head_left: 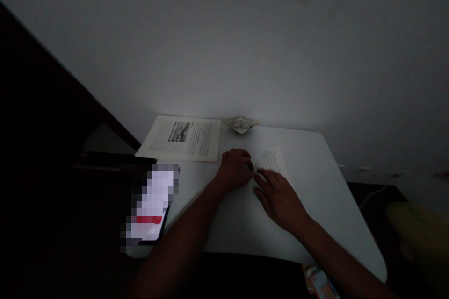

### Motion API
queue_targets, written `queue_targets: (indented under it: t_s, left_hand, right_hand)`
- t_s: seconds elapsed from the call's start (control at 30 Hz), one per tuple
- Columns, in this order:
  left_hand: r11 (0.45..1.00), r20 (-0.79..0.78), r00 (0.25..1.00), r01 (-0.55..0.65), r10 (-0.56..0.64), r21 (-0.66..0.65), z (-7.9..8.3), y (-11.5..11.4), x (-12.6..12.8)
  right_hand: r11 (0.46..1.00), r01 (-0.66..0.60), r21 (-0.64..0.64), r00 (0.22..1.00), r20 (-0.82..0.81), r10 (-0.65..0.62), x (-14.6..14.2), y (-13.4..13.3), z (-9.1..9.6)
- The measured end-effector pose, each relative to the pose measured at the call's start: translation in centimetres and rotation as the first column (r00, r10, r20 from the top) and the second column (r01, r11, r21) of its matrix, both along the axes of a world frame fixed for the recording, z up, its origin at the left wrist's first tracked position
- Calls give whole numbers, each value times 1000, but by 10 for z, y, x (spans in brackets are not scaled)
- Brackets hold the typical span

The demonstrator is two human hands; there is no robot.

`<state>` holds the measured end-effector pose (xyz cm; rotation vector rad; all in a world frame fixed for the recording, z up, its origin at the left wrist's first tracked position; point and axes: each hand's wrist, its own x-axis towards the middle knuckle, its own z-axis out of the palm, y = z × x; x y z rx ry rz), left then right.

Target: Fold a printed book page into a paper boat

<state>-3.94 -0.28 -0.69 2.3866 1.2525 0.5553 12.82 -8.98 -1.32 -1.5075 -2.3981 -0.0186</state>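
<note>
A printed sheet of paper (271, 160), partly folded, lies on the white table (315, 182) in front of me. My left hand (235, 168) is curled with its fingertips pinching the sheet's left edge. My right hand (278, 196) rests on the lower part of the sheet, fingers pressed down flat along a fold. The part of the paper under both hands is hidden. The light is dim.
An open book page with a picture (182, 138) lies at the back left. A small folded paper boat (241, 124) sits by the wall. A lit phone screen (152, 205) lies at the left on a dark object. Something colourful (321, 282) shows at the table's near edge.
</note>
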Motion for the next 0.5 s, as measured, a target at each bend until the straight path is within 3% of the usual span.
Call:
queue_targets:
  t_s: [0.5]
  left_hand:
    - [949,-128,974,-144,186,281,-10,-15,18]
  right_hand:
    - [999,41,-10,999,-12,-41,0,16,-1]
